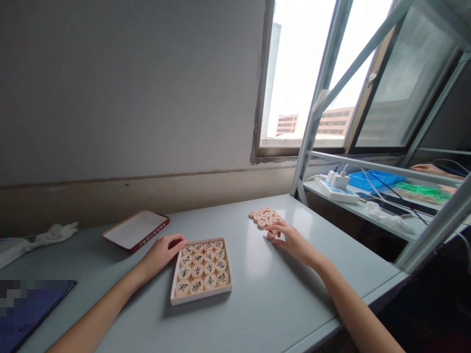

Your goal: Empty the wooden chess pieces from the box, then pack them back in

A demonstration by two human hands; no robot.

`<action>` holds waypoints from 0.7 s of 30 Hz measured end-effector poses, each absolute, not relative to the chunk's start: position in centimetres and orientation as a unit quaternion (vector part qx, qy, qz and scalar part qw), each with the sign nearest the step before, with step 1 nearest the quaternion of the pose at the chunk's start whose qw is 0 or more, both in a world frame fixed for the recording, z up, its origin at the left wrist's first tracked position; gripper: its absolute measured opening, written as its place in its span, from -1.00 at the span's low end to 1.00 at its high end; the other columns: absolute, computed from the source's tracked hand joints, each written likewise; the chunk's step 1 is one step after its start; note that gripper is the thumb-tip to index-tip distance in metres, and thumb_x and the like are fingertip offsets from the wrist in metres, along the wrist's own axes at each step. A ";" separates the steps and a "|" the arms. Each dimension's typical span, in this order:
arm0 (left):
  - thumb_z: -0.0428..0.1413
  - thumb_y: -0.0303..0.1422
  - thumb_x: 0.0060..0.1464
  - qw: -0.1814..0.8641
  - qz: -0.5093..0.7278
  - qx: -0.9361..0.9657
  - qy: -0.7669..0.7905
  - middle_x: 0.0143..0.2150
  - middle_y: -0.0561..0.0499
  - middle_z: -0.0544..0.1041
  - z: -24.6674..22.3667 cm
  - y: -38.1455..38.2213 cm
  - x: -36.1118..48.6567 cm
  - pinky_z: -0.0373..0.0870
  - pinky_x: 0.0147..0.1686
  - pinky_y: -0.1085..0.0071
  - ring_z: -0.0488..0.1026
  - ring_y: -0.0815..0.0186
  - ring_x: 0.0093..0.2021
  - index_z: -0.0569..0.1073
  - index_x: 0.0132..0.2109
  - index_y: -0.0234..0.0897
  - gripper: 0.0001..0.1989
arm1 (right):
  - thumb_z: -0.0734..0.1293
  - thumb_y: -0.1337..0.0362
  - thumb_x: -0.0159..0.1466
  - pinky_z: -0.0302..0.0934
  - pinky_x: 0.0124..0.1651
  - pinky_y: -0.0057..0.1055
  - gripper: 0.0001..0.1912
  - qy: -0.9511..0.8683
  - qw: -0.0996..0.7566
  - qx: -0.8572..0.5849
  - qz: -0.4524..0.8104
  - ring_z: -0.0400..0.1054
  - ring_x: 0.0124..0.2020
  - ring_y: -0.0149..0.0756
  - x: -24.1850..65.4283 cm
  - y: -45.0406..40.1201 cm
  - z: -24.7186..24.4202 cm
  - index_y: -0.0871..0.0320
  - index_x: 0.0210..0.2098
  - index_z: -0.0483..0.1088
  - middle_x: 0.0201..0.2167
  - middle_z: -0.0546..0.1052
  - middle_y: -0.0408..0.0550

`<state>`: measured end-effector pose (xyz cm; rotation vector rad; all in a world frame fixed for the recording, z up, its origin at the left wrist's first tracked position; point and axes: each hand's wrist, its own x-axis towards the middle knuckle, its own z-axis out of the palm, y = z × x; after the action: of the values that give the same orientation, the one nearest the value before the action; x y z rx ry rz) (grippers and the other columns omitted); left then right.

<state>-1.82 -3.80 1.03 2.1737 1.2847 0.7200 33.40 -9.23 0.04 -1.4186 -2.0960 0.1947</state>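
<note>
A white-edged box full of round wooden chess pieces with black characters lies on the grey table. My left hand rests at its upper left corner, fingers bent against the edge. Farther right, my right hand closes its thumb and fingertips on a round piece, at or just above the tabletop. Just beyond that hand, a cluster of round pieces with reddish marks lies flat on the table.
An open red-and-white box lid lies at the back left. White gloves and a dark flat object are at the far left. Behind the metal frame at right stand a power strip, a blue tray and another person's hand.
</note>
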 end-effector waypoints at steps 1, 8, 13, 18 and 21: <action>-0.09 -0.13 -0.04 0.260 0.258 0.803 0.470 -0.54 0.06 0.41 1.1 -3.8 -1.9 0.20 -0.42 0.48 0.33 0.28 -0.44 0.37 -0.52 -0.29 -0.66 | 0.21 0.34 0.14 0.17 -0.15 -0.33 -0.80 -0.789 0.297 -0.533 0.080 0.26 -0.22 -0.29 33.5 -9.3 0.1 0.13 -0.23 0.37 -0.25 0.39 -0.03; -0.08 -0.14 -0.05 0.266 0.246 0.812 0.457 -0.55 0.07 0.39 1.1 -3.8 -2.4 0.17 -0.44 0.49 0.31 0.31 -0.45 0.35 -0.53 -0.31 -0.67 | 0.28 0.20 0.09 0.19 -0.31 -0.36 -0.81 -0.738 0.264 -0.614 0.097 0.29 -0.42 -0.34 34.4 -9.9 0.9 0.04 -0.29 0.43 -0.24 0.42 -0.11; -0.09 -0.13 -0.04 0.236 0.289 0.802 0.466 -0.53 0.03 0.45 0.6 -4.1 -1.8 0.18 -0.43 0.47 0.34 0.29 -0.44 0.39 -0.52 -0.31 -0.64 | 0.30 0.15 0.08 0.21 -0.33 -0.39 -0.79 -0.774 0.307 -0.535 0.139 0.29 -0.38 -0.32 31.7 -10.0 2.3 0.12 -0.34 0.45 -0.34 0.44 -0.06; -0.08 -0.10 -0.04 0.202 0.306 0.801 0.473 -0.53 0.03 0.45 0.3 -4.1 -1.5 0.16 -0.44 0.47 0.33 0.30 -0.45 0.40 -0.52 -0.31 -0.62 | 0.29 0.16 0.11 0.19 -0.27 -0.43 -0.77 -0.850 0.301 -0.402 0.157 0.30 -0.34 -0.38 22.7 -9.0 5.6 0.09 -0.25 0.41 -0.28 0.44 -0.08; -0.10 -0.13 0.00 0.210 0.307 0.809 0.455 -0.54 0.05 0.43 0.0 -3.8 -1.7 0.14 -0.45 0.48 0.31 0.31 -0.46 0.40 -0.50 -0.33 -0.62 | 0.33 0.20 0.09 0.13 -0.23 -0.43 -0.78 -0.896 0.234 -0.358 0.119 0.31 -0.34 -0.39 17.4 -7.6 5.8 0.05 -0.25 0.41 -0.29 0.45 -0.13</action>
<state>-1.74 -3.76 -0.01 2.2485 1.2652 0.8545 17.45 -7.64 5.83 -0.9824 -2.4604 0.3256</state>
